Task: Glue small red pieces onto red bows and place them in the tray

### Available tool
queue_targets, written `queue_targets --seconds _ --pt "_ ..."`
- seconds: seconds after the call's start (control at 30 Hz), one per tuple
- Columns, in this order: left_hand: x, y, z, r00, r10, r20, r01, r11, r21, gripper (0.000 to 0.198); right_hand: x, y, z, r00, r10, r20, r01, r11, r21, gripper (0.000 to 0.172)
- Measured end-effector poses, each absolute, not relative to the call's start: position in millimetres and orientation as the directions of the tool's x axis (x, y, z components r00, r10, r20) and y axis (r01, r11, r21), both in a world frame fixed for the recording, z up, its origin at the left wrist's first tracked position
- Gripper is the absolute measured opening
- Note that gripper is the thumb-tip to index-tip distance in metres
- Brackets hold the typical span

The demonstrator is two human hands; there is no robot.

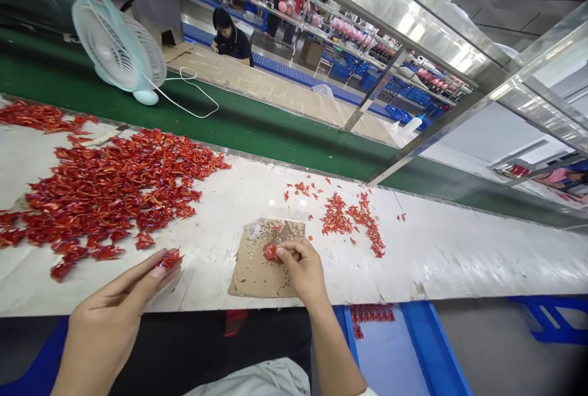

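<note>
Between the thumb and fingers of my left hand (131, 298) is a small red pointed plastic piece (169, 258), held just above the table's near side. My right hand (301, 264) is closed in a pinch over a speckled cardboard sheet (257, 282). Its fingertips meet the edge of a small round red thing (271, 252) on the cardboard; whether they grip it or a tiny part beside it is hidden. Left of the cardboard spreads a big heap of like red pieces (124, 187). Smaller red bits (337, 215) lie in loose clusters to the right.
A light-blue fan (114, 40) with a white cord stands on the green belt (285, 141) behind the white table (441, 255). A blue-edged tray (390, 353) with rows of red pieces sits below, right. Metal posts (422, 120) rise beyond. Another person (232, 40) sits across.
</note>
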State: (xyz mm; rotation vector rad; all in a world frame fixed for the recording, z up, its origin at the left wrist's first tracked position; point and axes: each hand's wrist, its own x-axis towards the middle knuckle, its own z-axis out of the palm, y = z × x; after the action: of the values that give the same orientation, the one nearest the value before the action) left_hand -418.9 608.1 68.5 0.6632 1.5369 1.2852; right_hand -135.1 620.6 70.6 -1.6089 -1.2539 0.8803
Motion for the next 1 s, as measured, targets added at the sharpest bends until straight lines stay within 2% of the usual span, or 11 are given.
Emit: queue_targets --seconds 0.13,0.23,0.33,0.43,0.6,0.73,1.0 --pt "-414.1 608.3 70.8 -0.204 0.865 -0.459 -0.447 0.335 0.830 0.058 -136.6 623.2 59.3 0.264 0.964 -0.019 0.388 -0.124 -0.913 0.013" --pt "-409.2 609.7 70.7 -0.085 0.840 -0.535 -0.530 0.417 0.738 0.063 -135.5 622.5 57.7 0.282 0.959 -0.016 0.387 -0.129 -0.913 0.015" --pt "-397.1 611.3 72.6 0.042 0.805 -0.591 -0.581 0.501 0.641 0.061 -135.4 621.3 64.0 0.281 0.957 -0.073 0.300 -0.160 -0.940 0.020" --pt "-377.8 613.1 77.9 0.167 0.776 -0.608 -0.576 0.577 0.579 0.048 -138.7 618.1 78.8 0.218 0.973 -0.079 0.131 -0.109 -0.985 0.021" --pt "-345.1 615.9 93.6 0.404 0.722 -0.562 -0.496 0.688 0.529 0.038 -152.0 607.4 110.4 0.074 0.997 0.037 -0.048 0.041 -0.998 0.014" --pt "-331.6 615.3 103.7 0.538 0.671 -0.510 -0.474 0.741 0.476 0.040 -159.5 601.1 123.1 -0.023 0.997 0.070 -0.088 0.067 -0.994 0.008" --pt "-328.7 611.8 98.5 0.583 0.652 -0.485 -0.493 0.758 0.427 0.042 -161.5 598.2 117.1 -0.036 0.996 0.084 -0.064 0.081 -0.995 0.008"
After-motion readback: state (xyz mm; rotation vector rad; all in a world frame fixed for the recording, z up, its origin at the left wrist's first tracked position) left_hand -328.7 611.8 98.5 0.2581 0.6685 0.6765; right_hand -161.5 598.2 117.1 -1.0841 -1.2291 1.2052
